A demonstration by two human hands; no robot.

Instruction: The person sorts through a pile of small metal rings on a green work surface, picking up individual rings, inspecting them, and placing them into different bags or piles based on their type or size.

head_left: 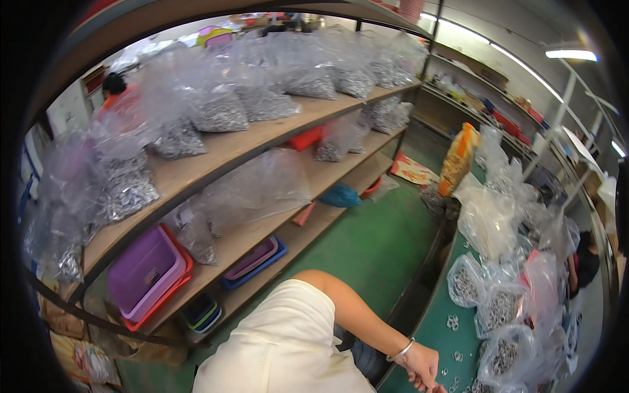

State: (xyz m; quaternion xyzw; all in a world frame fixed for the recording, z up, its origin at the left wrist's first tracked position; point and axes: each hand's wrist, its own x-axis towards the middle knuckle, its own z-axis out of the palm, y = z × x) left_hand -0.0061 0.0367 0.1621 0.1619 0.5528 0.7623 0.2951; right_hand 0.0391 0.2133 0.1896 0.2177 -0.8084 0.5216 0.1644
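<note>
My left hand [419, 364] is at the lower edge, over the near side of a green-topped table [429, 334]. Its fingers are curled together; what they hold, if anything, is too small and partly cut off to name. A bracelet [401, 351] circles the wrist, and a cream sleeve [295, 314] covers the upper arm. Right of the hand, small silvery metal rings or clips [453, 321] lie loose on the tabletop. Beyond them, clear plastic bags [501, 308] stand full of similar small metal parts. My right hand is out of the picture.
Wooden shelves [275, 131] at the left carry several clear bags of metal parts [219, 111]. Lower down are purple basins [145, 268] in a red one. An orange sack [458, 157] stands past the green floor [327, 249]. Other people [580, 262] are partly visible.
</note>
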